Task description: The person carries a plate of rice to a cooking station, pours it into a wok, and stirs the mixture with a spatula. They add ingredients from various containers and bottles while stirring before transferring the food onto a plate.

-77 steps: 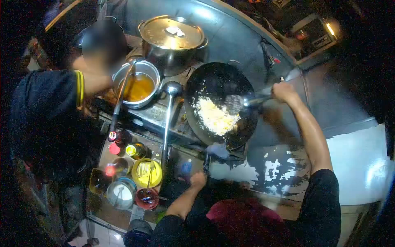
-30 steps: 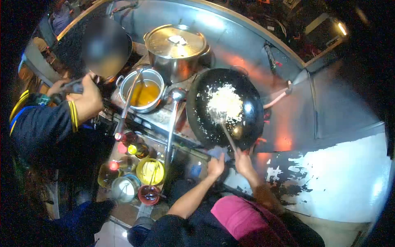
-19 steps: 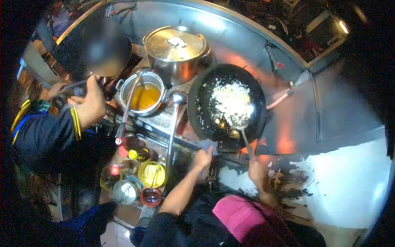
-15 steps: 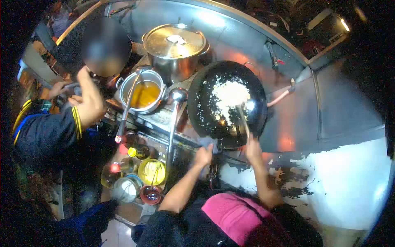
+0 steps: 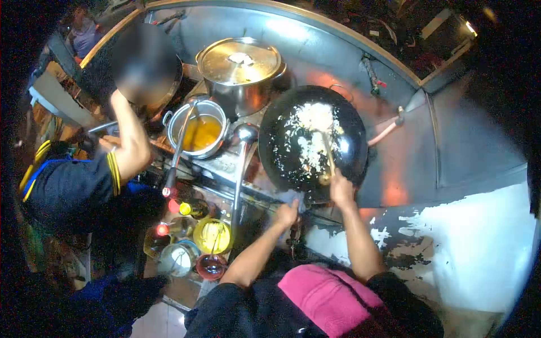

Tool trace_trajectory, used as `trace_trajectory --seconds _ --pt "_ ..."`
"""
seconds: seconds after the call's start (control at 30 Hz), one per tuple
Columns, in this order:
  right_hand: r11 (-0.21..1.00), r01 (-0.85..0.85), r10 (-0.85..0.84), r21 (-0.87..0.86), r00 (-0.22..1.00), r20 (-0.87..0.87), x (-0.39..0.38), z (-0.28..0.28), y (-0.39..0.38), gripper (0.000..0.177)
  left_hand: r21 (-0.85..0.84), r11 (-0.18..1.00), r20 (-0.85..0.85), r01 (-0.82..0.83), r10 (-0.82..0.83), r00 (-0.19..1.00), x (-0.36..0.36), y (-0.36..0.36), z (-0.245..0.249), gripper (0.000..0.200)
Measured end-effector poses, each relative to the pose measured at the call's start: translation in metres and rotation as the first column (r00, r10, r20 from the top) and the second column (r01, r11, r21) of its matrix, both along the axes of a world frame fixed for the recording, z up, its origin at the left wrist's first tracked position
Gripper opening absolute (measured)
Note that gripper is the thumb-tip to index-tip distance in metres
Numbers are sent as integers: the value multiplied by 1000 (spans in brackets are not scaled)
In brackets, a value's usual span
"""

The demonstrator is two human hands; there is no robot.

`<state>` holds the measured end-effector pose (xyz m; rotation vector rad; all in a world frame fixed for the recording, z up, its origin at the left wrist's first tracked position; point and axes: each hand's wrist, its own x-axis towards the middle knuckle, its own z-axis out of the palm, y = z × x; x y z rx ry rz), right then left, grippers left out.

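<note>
A large black wok (image 5: 354, 169) sits on the stove in front of me, with white, rice-like grains (image 5: 315, 119) heaped toward its far side and scattered down the middle. My right hand (image 5: 341, 190) is closed round the handle of a long stirring utensil (image 5: 328, 151); its head is lost among the grains. At the wok's near left edge, my left hand (image 5: 287, 213) grips a bunched greyish cloth (image 5: 294, 197) pressed right at the rim. To the wok's left, a metal ladle (image 5: 244, 134) lies with its handle toward me.
A lidded steel stockpot (image 5: 236, 84) stands behind, beside a pot of yellow-brown liquid (image 5: 205, 134) with a ladle in it. Bottles, a yellow bowl (image 5: 198, 234) and a dark red bowl (image 5: 211, 276) are at lower left. Another person's arm (image 5: 132, 132) works over a second wok (image 5: 176, 84).
My right hand has moved slightly left and up with the utensil. The grains now spread further toward the near side of the wok. The other person's arm has shifted slightly right.
</note>
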<state>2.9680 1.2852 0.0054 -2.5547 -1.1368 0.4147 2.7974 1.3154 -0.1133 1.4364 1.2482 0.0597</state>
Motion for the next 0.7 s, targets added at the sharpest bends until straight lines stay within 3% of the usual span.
trace_trajectory --seconds 0.07,0.1,0.17,0.23,0.27,0.3,0.33,0.37,0.5,0.53,0.57,0.63,0.67,0.7 --pt "985 -169 160 15 954 255 29 -14 -28 32 -2 1000 108 31 -30 994 -1 -3 20 69" --pt "997 -67 71 -48 993 98 9 23 -39 32 20 1000 77 17 -19 997 3 -10 13 69" --pt "941 -135 170 -310 981 91 -11 29 -77 38 -6 1000 104 1 -1 995 3 -12 20 67" --pt "988 58 -60 -141 998 -12 -18 -19 -91 41 -52 999 126 -8 14 992 6 -12 10 67" --pt "991 -7 16 -137 998 61 -6 -37 -81 38 -103 995 141 -6 20 990 7 -15 6 67" --pt "988 -70 89 -137 986 139 7 -55 -70 35 17 1000 144 -7 4 990 0 -13 33 67" --pt "982 -127 156 -141 963 221 19 -73 -60 33 15 1000 139 -3 1 990 1 -13 28 67" --pt "984 -21 38 -180 995 96 22 -51 -34 30 -25 1000 86 13 -11 996 4 -11 18 67" --pt "993 7 10 -115 989 146 5 15 -9 29 -27 999 1 42 -42 999 7 -15 8 69" --pt "993 -82 94 -87 986 140 -3 17 -22 28 -19 999 -5 43 -43 999 7 -12 8 70" --pt "983 -172 180 -61 974 138 -10 16 -36 27 -113 989 3 96 -97 995 6 -9 8 71" --pt "863 -428 474 -266 869 139 -32 12 -57 29 -96 992 31 87 -85 996 3 -9 10 70" --pt "844 -445 493 -298 864 106 -37 10 -51 28 -79 993 59 83 -79 995 3 -9 12 69" --pt "823 -463 510 -329 857 71 -43 9 -45 28 -43 999 45 -22 24 999 6 -13 13 66"
